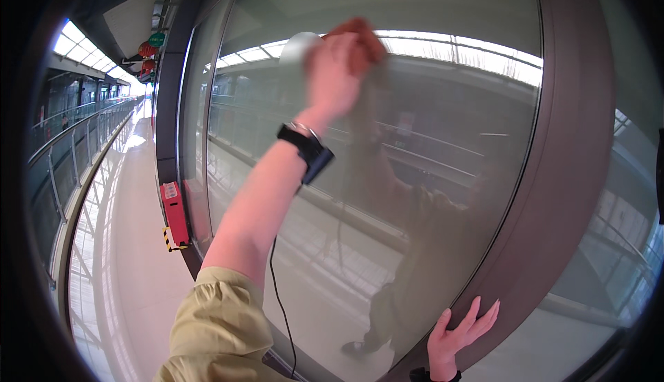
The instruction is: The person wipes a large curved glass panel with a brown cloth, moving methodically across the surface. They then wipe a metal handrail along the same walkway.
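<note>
My left hand (337, 73) is raised high and grips a reddish-brown cloth (363, 45) against a large glass pane (446, 122). Motion blurs the fingers slightly. A blurred whitish round patch (298, 52) shows beside the cloth; I cannot tell what it is. Around the left wrist is a black strap with a dark device (311, 156), and a thin black cable (280, 294) hangs below. Lower right, my right hand (459, 332) rests with spread fingers on the brown frame (565, 174) beside the pane, holding nothing. Its wrist wears a black band (417, 375).
A red box (175, 213) stands on the floor against the wall at left, by black-and-yellow striped marking (167, 239). A walkway (135, 257) runs along a glass railing with metal rails (78, 133). Red and green lanterns (148, 50) hang farther off. Reflections cover the pane.
</note>
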Demonstrator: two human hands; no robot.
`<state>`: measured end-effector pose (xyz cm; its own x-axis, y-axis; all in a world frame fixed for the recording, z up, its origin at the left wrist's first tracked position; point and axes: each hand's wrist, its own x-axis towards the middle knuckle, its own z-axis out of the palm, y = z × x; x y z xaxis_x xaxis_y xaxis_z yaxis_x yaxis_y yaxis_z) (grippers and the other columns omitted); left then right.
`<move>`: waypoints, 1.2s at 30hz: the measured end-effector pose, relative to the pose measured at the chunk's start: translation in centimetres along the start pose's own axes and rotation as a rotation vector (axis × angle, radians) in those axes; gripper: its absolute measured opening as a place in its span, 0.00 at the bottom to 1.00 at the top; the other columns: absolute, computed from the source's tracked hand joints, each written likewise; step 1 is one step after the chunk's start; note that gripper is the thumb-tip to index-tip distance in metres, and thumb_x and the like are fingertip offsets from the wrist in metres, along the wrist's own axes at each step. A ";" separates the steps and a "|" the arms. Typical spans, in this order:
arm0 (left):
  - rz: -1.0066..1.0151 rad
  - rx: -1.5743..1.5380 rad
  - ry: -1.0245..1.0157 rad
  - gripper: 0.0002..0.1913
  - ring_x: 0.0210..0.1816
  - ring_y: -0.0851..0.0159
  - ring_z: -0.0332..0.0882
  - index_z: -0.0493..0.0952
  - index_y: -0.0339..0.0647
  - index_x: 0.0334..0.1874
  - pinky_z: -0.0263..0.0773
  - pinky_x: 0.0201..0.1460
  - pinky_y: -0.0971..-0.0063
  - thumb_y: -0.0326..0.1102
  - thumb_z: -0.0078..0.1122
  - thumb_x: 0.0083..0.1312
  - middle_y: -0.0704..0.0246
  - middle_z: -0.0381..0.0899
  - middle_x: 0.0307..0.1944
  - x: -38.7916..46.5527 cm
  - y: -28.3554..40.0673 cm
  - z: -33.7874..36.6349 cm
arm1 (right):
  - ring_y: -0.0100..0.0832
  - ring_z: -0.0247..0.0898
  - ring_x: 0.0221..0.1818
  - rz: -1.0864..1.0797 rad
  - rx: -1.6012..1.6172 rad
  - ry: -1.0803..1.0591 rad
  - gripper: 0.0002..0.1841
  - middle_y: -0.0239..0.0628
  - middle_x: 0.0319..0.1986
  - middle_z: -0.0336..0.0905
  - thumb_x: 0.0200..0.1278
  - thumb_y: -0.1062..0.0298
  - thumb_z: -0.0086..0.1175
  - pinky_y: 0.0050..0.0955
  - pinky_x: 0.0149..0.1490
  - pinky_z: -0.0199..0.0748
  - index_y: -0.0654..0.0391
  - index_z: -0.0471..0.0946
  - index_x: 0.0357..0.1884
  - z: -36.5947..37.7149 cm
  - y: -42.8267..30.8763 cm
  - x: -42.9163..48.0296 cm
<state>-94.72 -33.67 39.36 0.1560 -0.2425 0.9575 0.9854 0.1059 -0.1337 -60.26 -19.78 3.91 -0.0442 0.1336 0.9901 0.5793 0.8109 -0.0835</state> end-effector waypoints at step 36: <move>0.063 0.082 -0.280 0.25 0.68 0.42 0.68 0.77 0.45 0.61 0.67 0.65 0.48 0.28 0.62 0.58 0.57 0.73 0.65 -18.3 3.4 -3.6 | 0.71 0.52 0.73 -0.012 -0.002 -0.012 0.27 0.70 0.75 0.50 0.76 0.58 0.53 0.70 0.70 0.55 0.62 0.68 0.70 -0.8 1.1 0.9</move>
<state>-93.99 -32.36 20.42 0.1807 0.0417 0.9827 0.9636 0.1927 -0.1853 -58.99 -19.23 4.80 -0.0605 0.1306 0.9896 0.5802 0.8113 -0.0717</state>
